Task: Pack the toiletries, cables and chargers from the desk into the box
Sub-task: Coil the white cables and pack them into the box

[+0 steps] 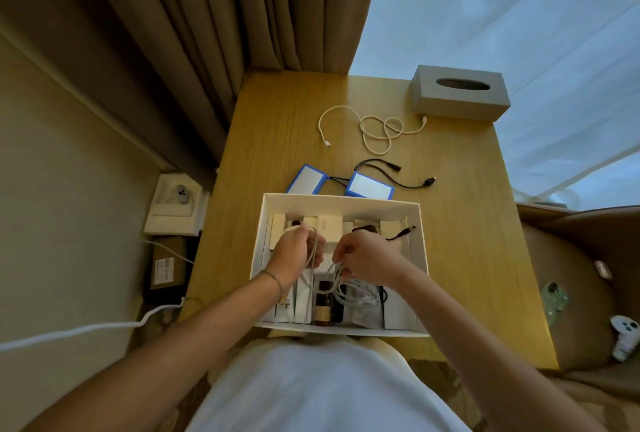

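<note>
Over box (pixel 420 258), both hands' fingers pinch white cable (pixel 313 258); behind: 2 blue chargers (pixel 369 185), loose cable (pixel 374 128), tissue box (pixel 460 93).

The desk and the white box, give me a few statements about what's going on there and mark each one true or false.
1. Both hands are over the white box, working a light cable. True: the left hand and right hand each hold part of it.
2. The tissue box sits inside the white box. False: it stands at the desk's far right corner.
3. A loose white cable lies on the desk beyond the box. True.
4. The two blue-edged packs are already packed. False: they lie on the desk just behind the box.
5. The white box holds nothing yet. False: a dark bottle and small cartons are inside.
</note>
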The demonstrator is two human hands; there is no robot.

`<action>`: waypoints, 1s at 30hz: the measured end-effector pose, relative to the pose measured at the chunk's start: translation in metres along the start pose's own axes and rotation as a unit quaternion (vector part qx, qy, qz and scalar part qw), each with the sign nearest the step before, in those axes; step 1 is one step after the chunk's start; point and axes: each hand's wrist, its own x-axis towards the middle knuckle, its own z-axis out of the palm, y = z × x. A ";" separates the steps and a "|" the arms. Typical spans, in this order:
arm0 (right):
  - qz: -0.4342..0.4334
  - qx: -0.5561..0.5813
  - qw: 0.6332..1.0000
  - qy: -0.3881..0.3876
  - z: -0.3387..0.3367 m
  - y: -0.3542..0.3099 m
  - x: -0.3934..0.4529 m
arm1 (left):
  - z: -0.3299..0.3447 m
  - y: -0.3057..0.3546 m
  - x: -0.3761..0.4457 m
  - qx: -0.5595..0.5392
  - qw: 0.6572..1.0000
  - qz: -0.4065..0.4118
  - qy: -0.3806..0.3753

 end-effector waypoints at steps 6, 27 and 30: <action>-0.025 -0.145 0.988 0.055 0.006 0.014 0.004 | -0.013 -0.008 0.016 0.304 0.943 0.127 -0.039; -0.091 0.134 0.956 0.245 -0.076 0.018 0.008 | 0.009 0.067 0.030 0.514 0.756 0.406 0.008; -0.057 0.215 0.938 0.265 -0.104 0.029 0.026 | 0.027 0.094 0.049 0.486 0.794 0.364 -0.001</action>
